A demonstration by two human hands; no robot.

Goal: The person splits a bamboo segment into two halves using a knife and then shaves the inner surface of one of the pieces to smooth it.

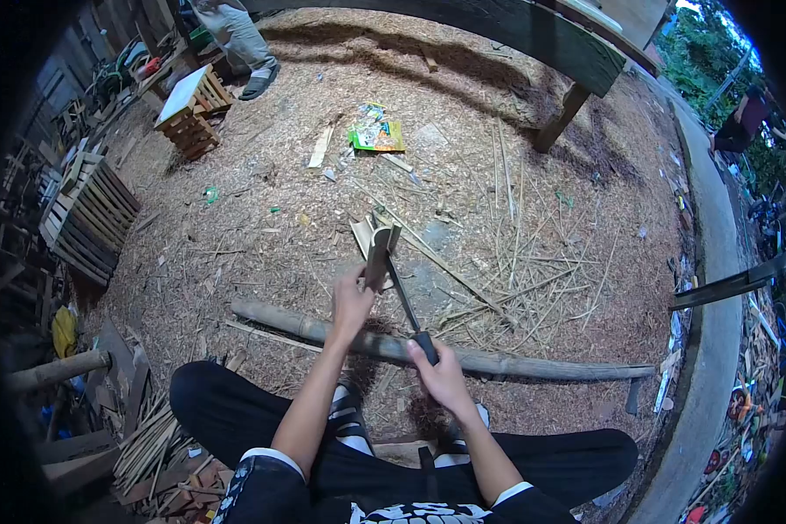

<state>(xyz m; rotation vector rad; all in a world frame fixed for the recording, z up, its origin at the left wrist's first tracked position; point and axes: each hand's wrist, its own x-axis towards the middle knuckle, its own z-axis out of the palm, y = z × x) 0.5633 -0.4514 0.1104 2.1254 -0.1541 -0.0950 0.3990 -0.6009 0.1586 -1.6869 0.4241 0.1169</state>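
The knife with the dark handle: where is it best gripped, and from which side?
Grip the knife by its dark handle at the near end, coming from the person's side, as the right hand does. The thin blade runs away from there, up to the bamboo piece in the left hand, so that end is unsafe.

Head-worn, close, down onto right hand

bamboo piece: short, tan, split, upright | knife: dark handle, thin blade slanting against it

Sawdust ground: bamboo pole, splints, green packet.
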